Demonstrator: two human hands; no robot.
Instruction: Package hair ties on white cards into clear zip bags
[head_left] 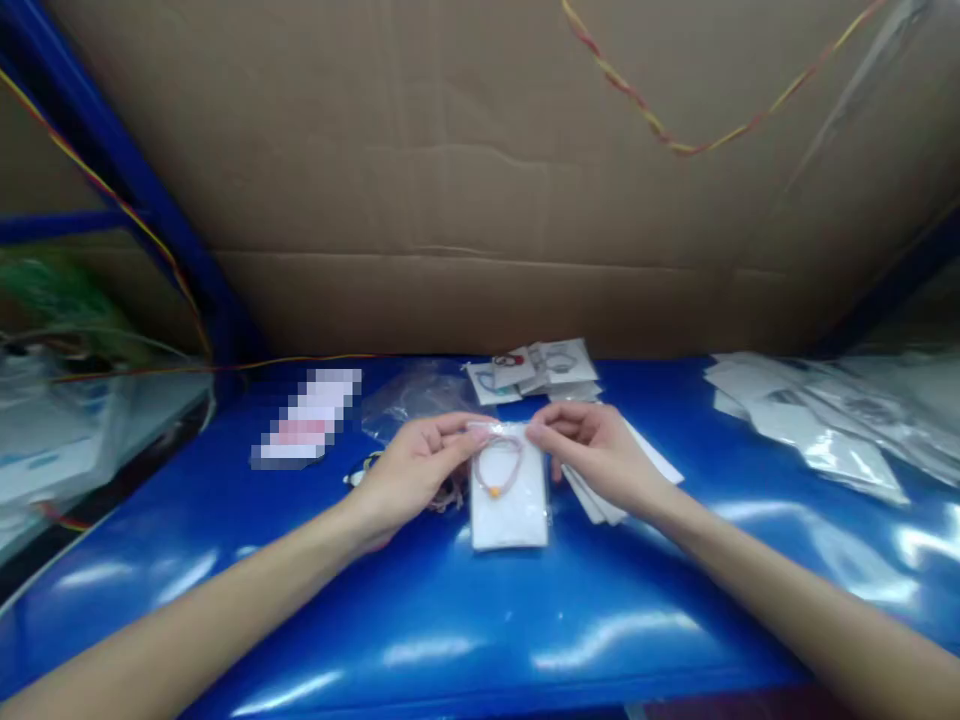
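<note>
A white card [511,500] in a clear sleeve lies on the blue table [480,620], with a pink cord bracelet [497,465] and its orange bead across the upper half. My left hand [409,470] pinches the card's top left corner, fingers closed. My right hand [592,450] pinches the top right corner in the same way. Under my right hand lies a small stack of white cards [607,495]. Some loose bracelets [442,495] show under my left hand.
Finished carded bracelets [536,368] are piled at the back centre. An empty clear bag [409,395] lies beside them, and a heap of clear sleeves [825,415] sits at the right. A cardboard wall [480,200] closes the back. Blue shelf posts [112,160] stand left.
</note>
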